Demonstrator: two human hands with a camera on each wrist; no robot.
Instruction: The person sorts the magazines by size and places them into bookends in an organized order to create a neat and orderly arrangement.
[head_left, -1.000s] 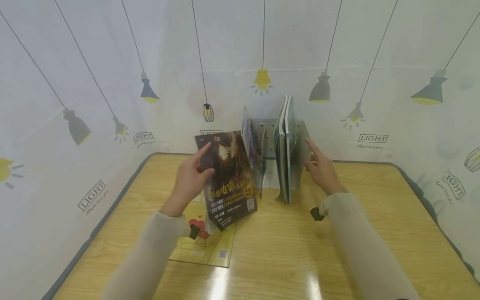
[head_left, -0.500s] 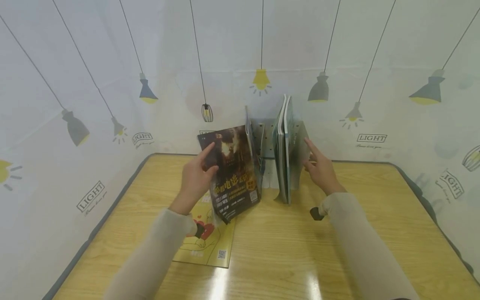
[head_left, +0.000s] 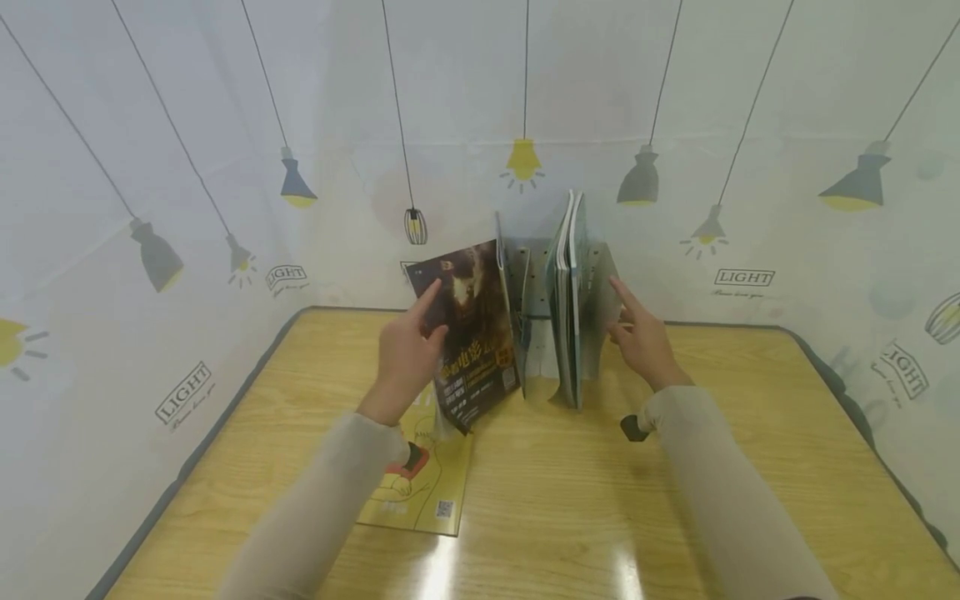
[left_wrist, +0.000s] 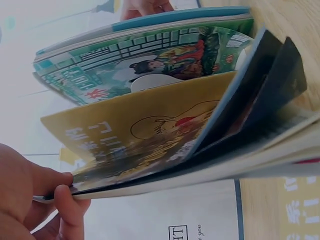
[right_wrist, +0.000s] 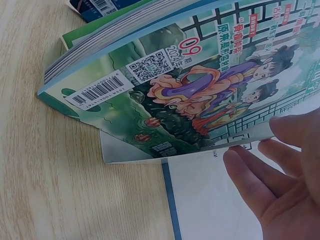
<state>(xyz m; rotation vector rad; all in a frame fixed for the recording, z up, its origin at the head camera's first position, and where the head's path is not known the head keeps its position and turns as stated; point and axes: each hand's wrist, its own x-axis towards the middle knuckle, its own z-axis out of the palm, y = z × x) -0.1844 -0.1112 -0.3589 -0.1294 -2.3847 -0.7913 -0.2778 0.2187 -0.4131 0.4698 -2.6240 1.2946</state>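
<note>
My left hand (head_left: 408, 354) pinches the edge of a dark magazine (head_left: 476, 325) with yellow lettering, held tilted at the left side of a metal bookend (head_left: 540, 354). In the left wrist view, thumb and fingers close on the magazine's edge (left_wrist: 115, 189). Several green-covered magazines (head_left: 567, 308) stand upright in the bookend; one shows illustrated figures and a barcode (right_wrist: 95, 92). My right hand (head_left: 643, 342) pinches the edge of the bookend's right side panel (head_left: 603, 308), its index finger extended along it. A thin upright panel or cover (head_left: 504, 250) is partly hidden behind the dark magazine.
A yellow magazine (head_left: 427, 492) with a line drawing lies flat on the wooden table (head_left: 562, 517), partly under my left arm. Behind the table hangs a pale backdrop (head_left: 465, 92) printed with lamps. The table's dark edge (head_left: 720, 323) runs along it.
My left hand has moved right and slightly up the view with the dark magazine, bringing it closer against the bookend. The right hand stays in place.
</note>
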